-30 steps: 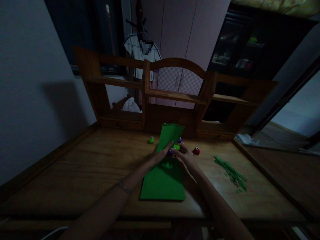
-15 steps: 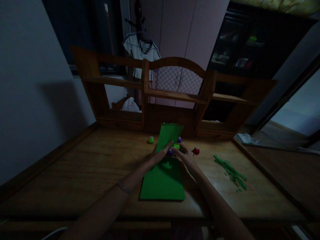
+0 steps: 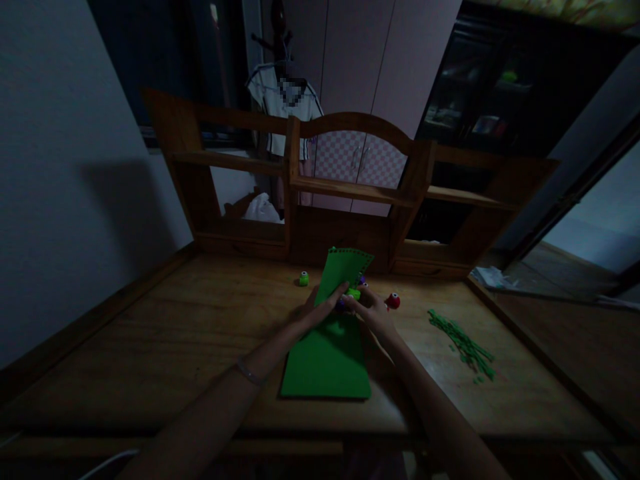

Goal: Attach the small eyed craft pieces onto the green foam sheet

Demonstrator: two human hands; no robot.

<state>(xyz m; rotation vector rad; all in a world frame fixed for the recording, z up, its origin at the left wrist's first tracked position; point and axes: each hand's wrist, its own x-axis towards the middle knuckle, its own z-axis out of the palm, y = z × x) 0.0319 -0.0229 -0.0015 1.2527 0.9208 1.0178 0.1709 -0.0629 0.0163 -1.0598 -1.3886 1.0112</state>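
- A green foam sheet (image 3: 327, 347) is lying on the wooden surface (image 3: 165, 340), its far end lifting up toward the shelf unit (image 3: 350, 193).
- The left hand (image 3: 320, 308) is pressing the sheet's raised middle with curled fingers.
- The right hand (image 3: 370, 310) is closing around a small green punch (image 3: 353, 293) at the sheet's right edge.
- A red punch (image 3: 393, 301) and another green punch (image 3: 303, 279) are sitting nearby; green strips (image 3: 463, 347) are lying well apart to the right.
- Risk: the floppy sheet could be slipping sideways in the punch, spoiling the edge pattern.

Wooden desk (image 3: 165, 340) with rear shelf unit (image 3: 350, 193). On its top: green sheet (image 3: 327, 360), far end lifted; small green punch (image 3: 303, 279); red punch (image 3: 393, 301). Pile of green strips (image 3: 463, 345) toward the right edge.
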